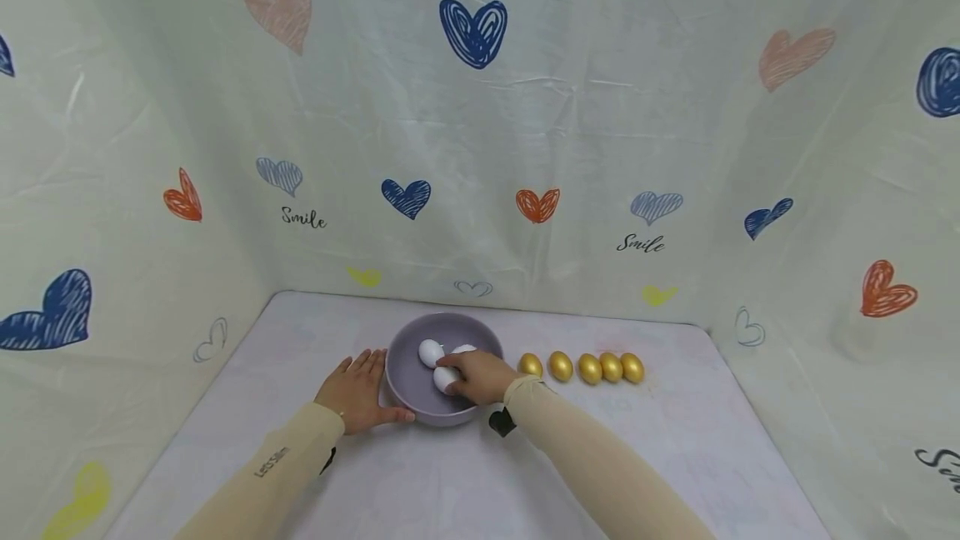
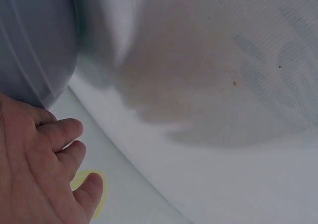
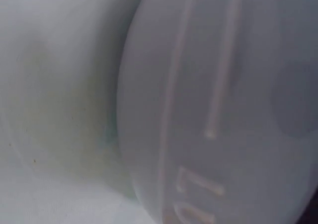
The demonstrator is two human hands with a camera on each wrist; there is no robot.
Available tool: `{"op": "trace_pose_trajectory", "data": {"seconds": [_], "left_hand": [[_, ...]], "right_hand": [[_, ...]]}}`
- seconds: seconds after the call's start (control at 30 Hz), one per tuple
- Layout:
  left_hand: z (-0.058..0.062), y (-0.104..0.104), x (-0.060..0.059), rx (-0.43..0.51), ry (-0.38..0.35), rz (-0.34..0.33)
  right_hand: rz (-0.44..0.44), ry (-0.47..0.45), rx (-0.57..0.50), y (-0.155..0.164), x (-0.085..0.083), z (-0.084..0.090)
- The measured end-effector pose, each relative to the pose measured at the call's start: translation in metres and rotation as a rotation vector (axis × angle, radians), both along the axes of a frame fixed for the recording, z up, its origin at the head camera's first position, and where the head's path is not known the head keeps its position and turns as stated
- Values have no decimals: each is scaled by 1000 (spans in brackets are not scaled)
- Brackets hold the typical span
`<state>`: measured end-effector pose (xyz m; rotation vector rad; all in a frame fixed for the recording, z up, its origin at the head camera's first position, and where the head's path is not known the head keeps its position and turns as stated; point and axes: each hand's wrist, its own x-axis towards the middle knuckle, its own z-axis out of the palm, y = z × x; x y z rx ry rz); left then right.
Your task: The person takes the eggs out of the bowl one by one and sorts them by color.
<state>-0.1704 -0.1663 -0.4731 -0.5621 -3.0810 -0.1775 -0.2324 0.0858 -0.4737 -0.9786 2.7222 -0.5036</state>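
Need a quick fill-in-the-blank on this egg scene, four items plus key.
1. The right hand holds a ____ egg inside the bowl.
2. In the head view, the left hand is at the bowl's ____ side.
3. Exactly ____ gold eggs lie on the table.
4. In the head view, the gold eggs are to the ____ of the bowl.

Missing words: white; left; five; right.

One bowl (image 1: 405,369), three visible white eggs (image 1: 431,353), five golden eggs (image 1: 590,368)
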Motion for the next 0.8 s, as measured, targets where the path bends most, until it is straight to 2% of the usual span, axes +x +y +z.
{"op": "trace_pose_trajectory", "data": {"seconds": [0.27, 0.4, 0.63, 0.8], "left_hand": [[-6, 0, -2, -10, -3, 0], [-6, 0, -2, 2, -2, -1], [-4, 0, -1, 8, 1, -1], [-4, 0, -1, 7, 2, -4]], "right_hand": [[-60, -56, -179, 10, 1, 4], [-98, -112, -288, 21, 7, 13], [-168, -140, -459, 54, 20, 33], [-243, -147, -536, 84, 28, 37]]}}
